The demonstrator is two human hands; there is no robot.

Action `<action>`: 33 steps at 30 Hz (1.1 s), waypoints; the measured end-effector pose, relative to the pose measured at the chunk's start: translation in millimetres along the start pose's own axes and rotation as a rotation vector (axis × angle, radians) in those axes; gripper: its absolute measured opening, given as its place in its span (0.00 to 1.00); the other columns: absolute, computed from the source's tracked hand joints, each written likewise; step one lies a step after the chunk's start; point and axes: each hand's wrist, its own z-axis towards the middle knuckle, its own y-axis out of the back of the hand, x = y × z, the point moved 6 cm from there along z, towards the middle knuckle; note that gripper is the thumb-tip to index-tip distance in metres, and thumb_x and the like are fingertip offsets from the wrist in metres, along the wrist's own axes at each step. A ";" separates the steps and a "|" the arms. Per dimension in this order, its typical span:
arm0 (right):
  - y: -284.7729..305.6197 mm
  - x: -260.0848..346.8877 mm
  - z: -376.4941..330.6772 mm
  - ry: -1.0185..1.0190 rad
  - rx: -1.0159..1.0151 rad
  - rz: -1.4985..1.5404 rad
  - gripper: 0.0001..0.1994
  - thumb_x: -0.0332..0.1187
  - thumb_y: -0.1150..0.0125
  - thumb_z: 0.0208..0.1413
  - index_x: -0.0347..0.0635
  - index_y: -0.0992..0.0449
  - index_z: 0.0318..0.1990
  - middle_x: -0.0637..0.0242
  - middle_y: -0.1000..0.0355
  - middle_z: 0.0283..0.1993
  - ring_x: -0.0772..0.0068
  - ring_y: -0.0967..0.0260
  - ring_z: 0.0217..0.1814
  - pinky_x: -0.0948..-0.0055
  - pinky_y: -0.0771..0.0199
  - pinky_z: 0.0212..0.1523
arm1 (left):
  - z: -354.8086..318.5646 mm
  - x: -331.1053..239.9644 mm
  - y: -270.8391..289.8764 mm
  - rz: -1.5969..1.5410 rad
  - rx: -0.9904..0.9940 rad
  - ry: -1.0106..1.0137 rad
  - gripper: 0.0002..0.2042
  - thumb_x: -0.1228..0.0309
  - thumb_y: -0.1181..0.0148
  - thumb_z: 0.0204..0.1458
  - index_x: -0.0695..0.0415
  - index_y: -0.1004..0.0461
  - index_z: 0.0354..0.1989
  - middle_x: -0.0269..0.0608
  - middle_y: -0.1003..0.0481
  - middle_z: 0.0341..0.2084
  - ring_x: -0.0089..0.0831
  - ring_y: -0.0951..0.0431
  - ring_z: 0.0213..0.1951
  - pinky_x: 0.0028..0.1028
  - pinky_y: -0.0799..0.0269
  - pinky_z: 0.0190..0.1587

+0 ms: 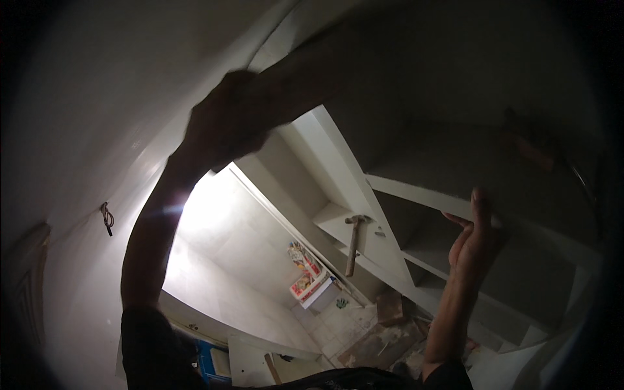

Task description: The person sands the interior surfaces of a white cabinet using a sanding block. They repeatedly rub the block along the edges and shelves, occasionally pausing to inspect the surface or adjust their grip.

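High at the upper left, my left hand (224, 123) is closed around a dark, board-like length (302, 78). Deep shadow hides its far end and exact kind. To the right, my right hand (473, 237) is wrapped at the front edge of a pale cabinet shelf (416, 192), thumb up and some fingers hidden. Between the two arms, a hammer (353, 246) with a wooden handle lies on a lower white cabinet surface, its head toward the cabinet upright (344, 153).
A reddish-handled tool (536, 153) lies dimly on the upper right shelf. Far below are red-and-white packages (305, 279), a brown box (390, 307) and a debris-strewn floor sheet (377, 344). Looped cable (107, 218) sticks out of the left wall. Bright light glares below my left arm.
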 end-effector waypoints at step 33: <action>-0.9 4.8 -2.2 0.143 0.134 -0.090 0.14 0.34 0.33 0.62 0.29 0.19 0.47 0.52 0.23 0.48 0.66 0.18 0.39 0.66 0.09 0.37 | -88.9 -20.4 -103.9 -0.330 -0.180 -0.023 0.32 0.69 0.24 0.40 0.50 0.26 0.59 0.53 0.29 0.53 0.51 0.23 0.51 0.44 0.19 0.47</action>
